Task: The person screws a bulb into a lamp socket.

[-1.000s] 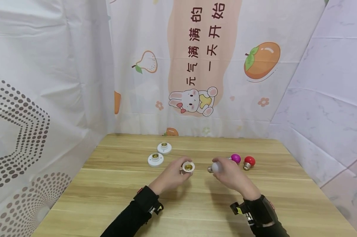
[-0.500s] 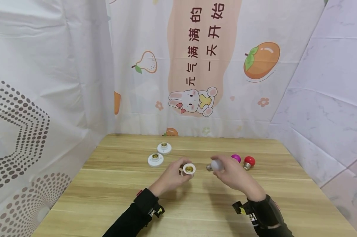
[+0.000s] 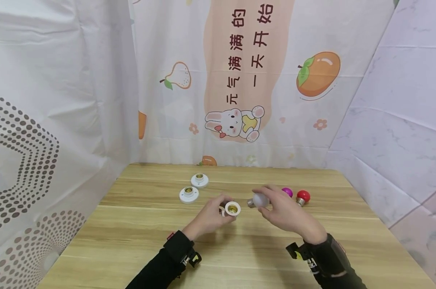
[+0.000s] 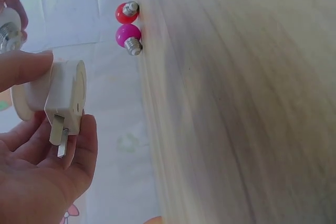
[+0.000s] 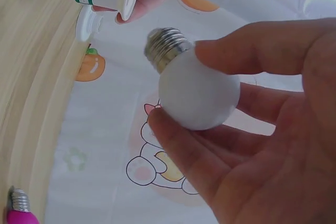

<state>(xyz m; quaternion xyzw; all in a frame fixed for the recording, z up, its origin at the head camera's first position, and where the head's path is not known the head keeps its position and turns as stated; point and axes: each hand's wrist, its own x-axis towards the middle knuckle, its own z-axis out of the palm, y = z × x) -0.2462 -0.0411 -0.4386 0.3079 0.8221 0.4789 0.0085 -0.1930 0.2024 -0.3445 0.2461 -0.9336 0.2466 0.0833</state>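
My left hand point(image 3: 212, 214) grips a white plug-in lamp socket point(image 3: 232, 208) between thumb and fingers, its brass-lined mouth facing up toward the head camera. Two flat metal prongs point(image 4: 59, 137) stick out of its body in the left wrist view. My right hand point(image 3: 284, 208) pinches a white round light bulb point(image 5: 198, 90) by its globe. The bulb's silver screw base point(image 3: 251, 203) points left toward the socket, with a small gap between them. Both hands are raised over the table.
Two white round lamp holders point(image 3: 189, 194) stand at the back left of the wooden table point(image 3: 239, 257). A magenta bulb point(image 3: 287, 192) and a red bulb point(image 3: 303, 196) lie beyond my right hand. Printed curtains point(image 3: 167, 132) close off the back and sides.
The socket has shifted slightly right and tilted its mouth more toward the camera. My right hand has drawn the bulb a little left, nearer the socket, showing more of its globe.
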